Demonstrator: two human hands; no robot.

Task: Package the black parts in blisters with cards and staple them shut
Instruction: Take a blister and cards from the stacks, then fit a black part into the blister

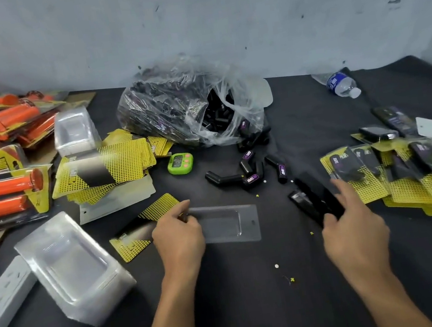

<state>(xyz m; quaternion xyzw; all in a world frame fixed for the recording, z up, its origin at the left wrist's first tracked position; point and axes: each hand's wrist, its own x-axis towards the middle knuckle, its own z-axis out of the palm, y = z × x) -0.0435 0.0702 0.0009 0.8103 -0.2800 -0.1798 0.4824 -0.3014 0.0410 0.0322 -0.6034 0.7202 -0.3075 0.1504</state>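
On the dark bench (261, 311), nothing of this pack is assembled yet, so most of the risk is in the order of steps. The bag (181, 112) at the back gapes open with parts spilling out; a careless reach could drag more out. Finished packs (397, 171) crowd the right edge and could easily be knocked. The empty blister (227, 223) lies flat in front, the left hand (178, 237) pinching its left edge with curled fingers (186, 204) — thin and slick, it may slide or buckle. A card (145, 225) lies partly under that hand and could go in skewed. The right hand (352, 226) hangs over the stapler (314, 201) with spread, barely bent digits, thumb at its near end, not gripping it. Loose parts (250, 172) lie apart from the blister — stapling now would seal an empty pack.
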